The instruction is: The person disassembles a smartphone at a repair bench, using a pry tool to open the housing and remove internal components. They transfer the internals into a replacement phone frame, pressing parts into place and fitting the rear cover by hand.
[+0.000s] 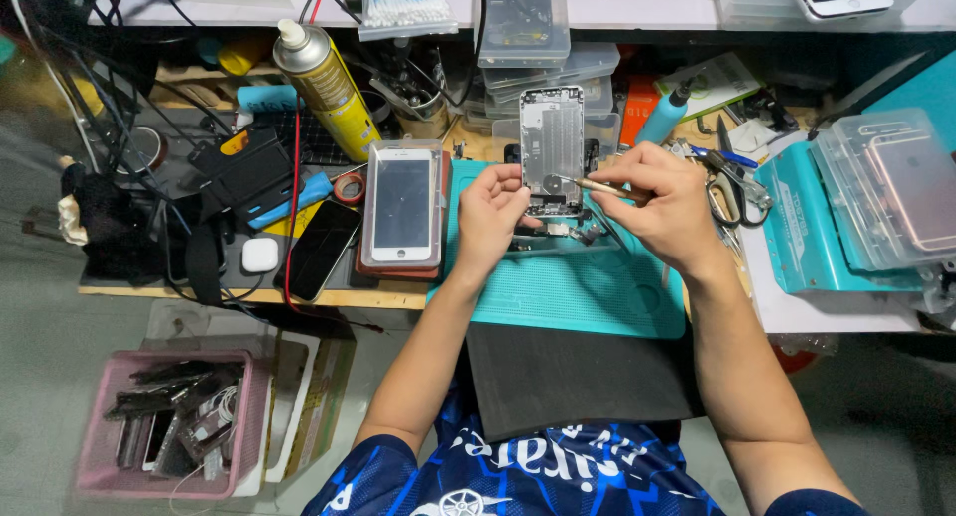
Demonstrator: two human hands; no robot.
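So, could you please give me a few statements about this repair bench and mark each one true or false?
1. The left hand holds the opened phone housing upright over the teal mat. True.
2. The right hand holds scissors. False: it holds a thin tool pointed at the housing; the scissors lie on the bench.
3. A white-fronted phone lies to the left of the mat. True.
4. The yellow spray can stands on the mat. False: it is at the back left of the bench.
5. The pink basket sits on the bench. False: it is below it, on the floor.
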